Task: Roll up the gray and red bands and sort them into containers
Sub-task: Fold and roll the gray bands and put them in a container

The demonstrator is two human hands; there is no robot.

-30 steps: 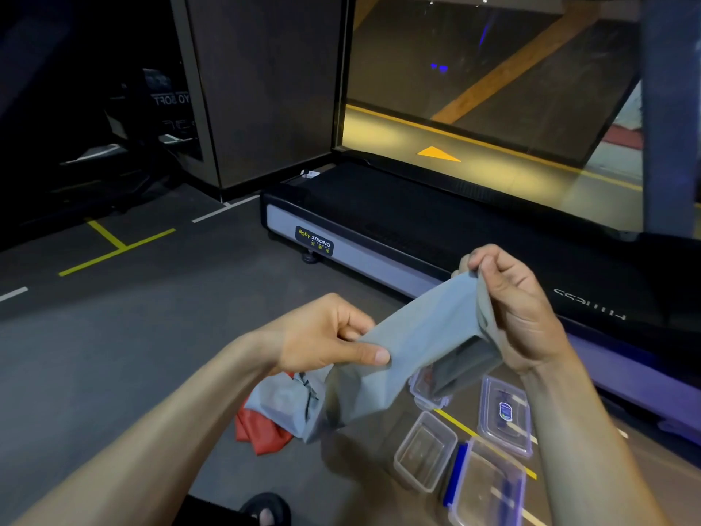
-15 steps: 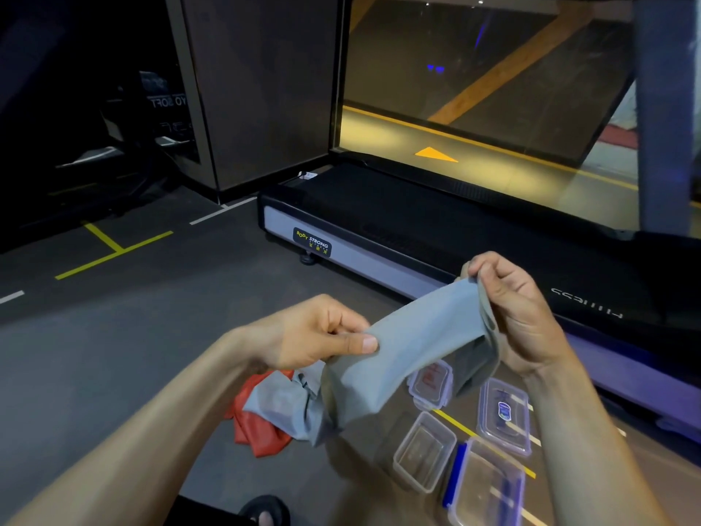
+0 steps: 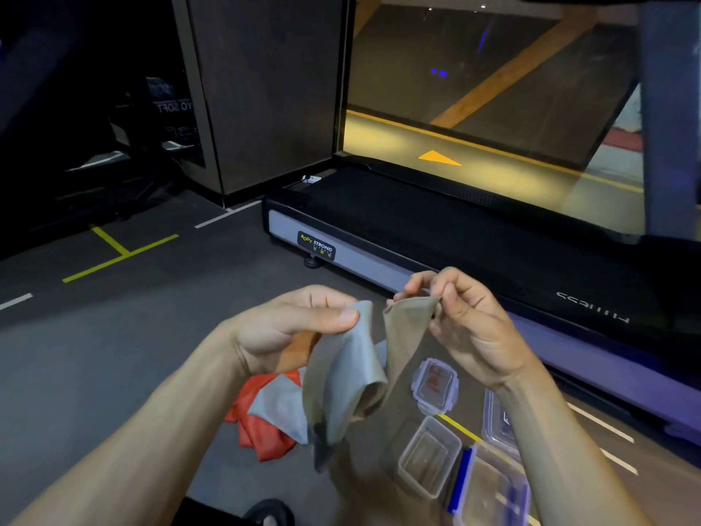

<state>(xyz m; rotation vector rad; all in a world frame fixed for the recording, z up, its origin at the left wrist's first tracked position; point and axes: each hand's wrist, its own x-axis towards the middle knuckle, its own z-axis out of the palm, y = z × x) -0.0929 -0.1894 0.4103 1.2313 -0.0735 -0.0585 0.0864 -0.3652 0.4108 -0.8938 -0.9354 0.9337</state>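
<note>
Gray band (image 3: pixel 349 373) pinched at both ends by left hand (image 3: pixel 299 324) and right hand (image 3: pixel 466 320) (above clear container (image 3: pixel 428 457)); edges best aligned before rolling tight.

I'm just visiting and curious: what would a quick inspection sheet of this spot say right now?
Surface: dark gym floor with yellow and white lines.
Job's things: gray band held up, not yet rolled; red band and another gray band heaped on the floor; open clear container; blue-edged container; lid.
Clutter: nothing seen.
Grippers: left hand and right hand each pinch an end of the held band.
Cables: nothing seen.
Surroundings: treadmill, glass wall behind.
</note>
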